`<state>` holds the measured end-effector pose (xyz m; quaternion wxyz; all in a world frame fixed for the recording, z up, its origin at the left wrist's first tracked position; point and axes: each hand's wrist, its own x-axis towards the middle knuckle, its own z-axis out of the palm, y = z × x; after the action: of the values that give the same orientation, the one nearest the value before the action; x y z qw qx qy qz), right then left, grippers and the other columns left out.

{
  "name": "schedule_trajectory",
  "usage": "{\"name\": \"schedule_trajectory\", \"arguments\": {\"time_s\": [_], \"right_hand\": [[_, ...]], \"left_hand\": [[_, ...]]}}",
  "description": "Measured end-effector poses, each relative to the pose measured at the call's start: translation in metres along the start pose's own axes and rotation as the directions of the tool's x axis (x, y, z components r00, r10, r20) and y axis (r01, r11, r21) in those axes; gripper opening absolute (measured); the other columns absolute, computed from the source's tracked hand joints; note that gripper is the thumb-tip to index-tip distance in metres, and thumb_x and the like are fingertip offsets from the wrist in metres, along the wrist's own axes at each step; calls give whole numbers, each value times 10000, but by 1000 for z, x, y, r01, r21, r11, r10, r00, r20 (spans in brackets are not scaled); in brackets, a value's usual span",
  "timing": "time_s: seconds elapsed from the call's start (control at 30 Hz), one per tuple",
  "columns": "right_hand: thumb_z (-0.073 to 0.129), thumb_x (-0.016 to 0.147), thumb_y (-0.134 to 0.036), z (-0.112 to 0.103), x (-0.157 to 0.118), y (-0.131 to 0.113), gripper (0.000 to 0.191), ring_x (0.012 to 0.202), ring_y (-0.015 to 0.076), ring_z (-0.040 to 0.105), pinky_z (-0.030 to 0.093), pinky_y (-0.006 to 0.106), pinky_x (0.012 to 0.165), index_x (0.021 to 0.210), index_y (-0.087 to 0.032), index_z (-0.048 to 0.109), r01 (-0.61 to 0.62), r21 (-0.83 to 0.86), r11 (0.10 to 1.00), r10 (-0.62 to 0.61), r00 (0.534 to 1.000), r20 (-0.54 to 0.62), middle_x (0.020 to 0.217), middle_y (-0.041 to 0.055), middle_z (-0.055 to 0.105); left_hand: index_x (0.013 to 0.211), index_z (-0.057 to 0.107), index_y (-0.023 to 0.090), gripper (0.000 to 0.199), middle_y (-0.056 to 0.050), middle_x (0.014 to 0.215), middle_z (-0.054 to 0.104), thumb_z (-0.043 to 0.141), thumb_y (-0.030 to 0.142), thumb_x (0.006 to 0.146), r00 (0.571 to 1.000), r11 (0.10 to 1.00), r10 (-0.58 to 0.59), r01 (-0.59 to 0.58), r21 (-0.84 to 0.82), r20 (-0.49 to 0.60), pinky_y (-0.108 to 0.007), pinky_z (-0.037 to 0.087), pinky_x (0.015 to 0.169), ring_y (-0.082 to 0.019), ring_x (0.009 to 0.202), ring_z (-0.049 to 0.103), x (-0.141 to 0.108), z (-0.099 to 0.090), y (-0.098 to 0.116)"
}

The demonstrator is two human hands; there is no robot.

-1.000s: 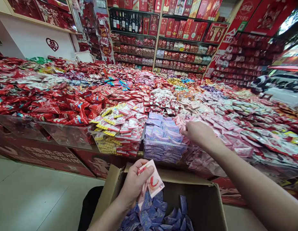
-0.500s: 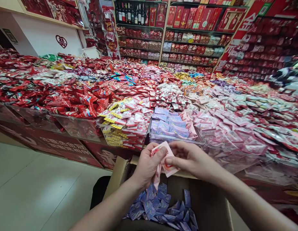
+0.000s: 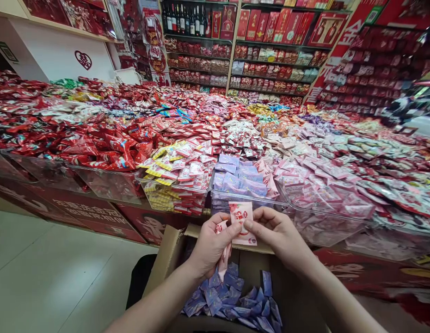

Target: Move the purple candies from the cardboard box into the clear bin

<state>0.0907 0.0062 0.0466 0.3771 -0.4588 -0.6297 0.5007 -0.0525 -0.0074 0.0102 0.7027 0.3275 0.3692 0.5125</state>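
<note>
Between my two hands a pink candy packet (image 3: 242,213) with red print stands upright, its printed face toward me. My left hand (image 3: 211,247) is closed, thumb on that packet's left side, with more pink packets (image 3: 224,263) in its fingers and palm. My right hand (image 3: 280,233) pinches the upright packet's right side between thumb and fingers. Below both hands, purple-blue packets (image 3: 232,296) lie loose in an open cardboard box (image 3: 166,259). Just beyond, a clear bin (image 3: 249,199) holds purple packets (image 3: 242,175) with some pink ones (image 3: 267,173) at its right.
Bins of yellow-and-white packets (image 3: 180,166), red packets (image 3: 111,148) and pale pink packets (image 3: 322,185) flank the purple one. Shelves (image 3: 232,46) with bottles and red boxes stand behind the display. Tiled floor (image 3: 62,268) lies at left.
The pink packet has been turned upright to face me. My right hand has closed its pinch on the packet's right side. The view has shifted slightly.
</note>
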Motion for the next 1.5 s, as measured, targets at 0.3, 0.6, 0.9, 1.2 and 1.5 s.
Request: {"name": "schedule_trajectory", "arguments": {"time_s": [0.3,0.6,0.9,1.2,1.5], "right_hand": [[542,686,-429,-107,34,-49,375,562,182,545,353,277,515,954,-168,563,-257,-825,503,-251,870,-424,621,35,620],[509,684,-307,-103,81,-52,309,786,232,576,361,271,591,930,-124,547,-313,-931,187,-162,925,-343,837,113,640],[534,652,-284,-104,94,-42,234,770,219,585,360,247,556,819,-131,594,-248,-958,141,-65,964,-259,822,114,650],[473,721,-277,-94,98,-28,258,796,244,602,393,265,555,863,-142,640,-206,-978,24,31,978,-205,873,141,648],[392,806,-412,-87,70,-49,327,630,169,596,421,248,530,859,-152,584,-16,-832,555,-213,964,-160,704,78,644]], "left_hand": [[865,647,201,184,-62,830,612,531,213,722,715,218,482,-657,722,506,-272,389,736,-184,804,543,48,22,64],[849,685,243,297,-60,683,650,606,153,577,774,-332,-124,-622,709,621,-279,387,595,-218,647,570,153,104,75],[805,676,278,256,-20,783,668,555,170,608,755,-401,-234,-649,646,612,-236,375,609,-173,713,568,169,96,80],[807,672,244,258,-2,723,664,570,169,582,742,-274,-237,-670,690,627,-212,359,541,-139,616,549,175,90,79],[856,525,167,333,24,570,511,424,472,770,851,643,135,-465,609,508,-185,335,412,-56,379,409,150,88,85]]}}
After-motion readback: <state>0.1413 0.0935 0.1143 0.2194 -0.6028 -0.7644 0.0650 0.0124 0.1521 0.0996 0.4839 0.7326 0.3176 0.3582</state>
